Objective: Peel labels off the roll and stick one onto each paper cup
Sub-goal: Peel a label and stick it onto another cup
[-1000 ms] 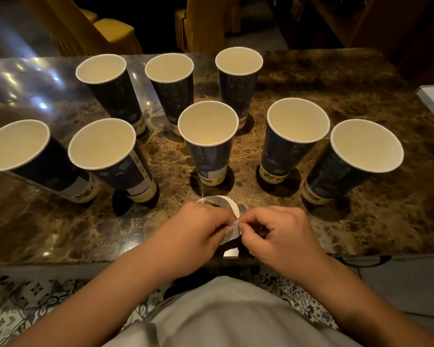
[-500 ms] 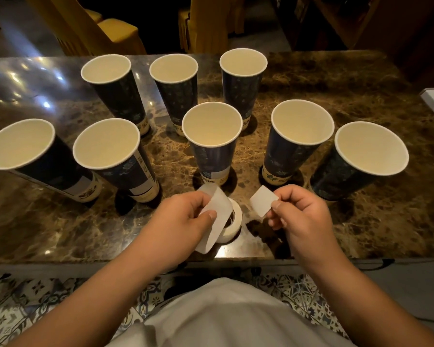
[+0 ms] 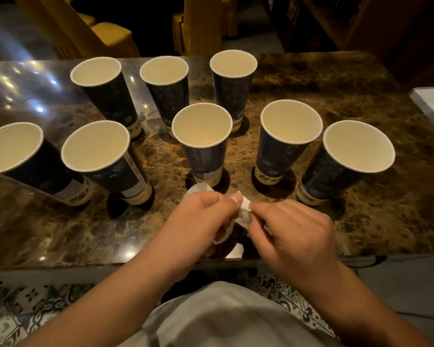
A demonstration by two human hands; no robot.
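hands have rejoined; both hands' fingers (image 3: 238, 197) pinch the label (image 3: 245, 203); cup (image 3: 206, 156) print unreadable

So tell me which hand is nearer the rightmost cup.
Right. The right hand lies just below and left of the rightmost cup; the left hand sits farther left, in front of the middle cup.

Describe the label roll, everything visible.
The label roll is white, paper-like, and mostly hidden: only a curved edge shows above the left hand, and a strip hangs below it. It sits near the marble table's front edge, before the centre cup. Both hands, left and right hand, pinch a small white piece between them.
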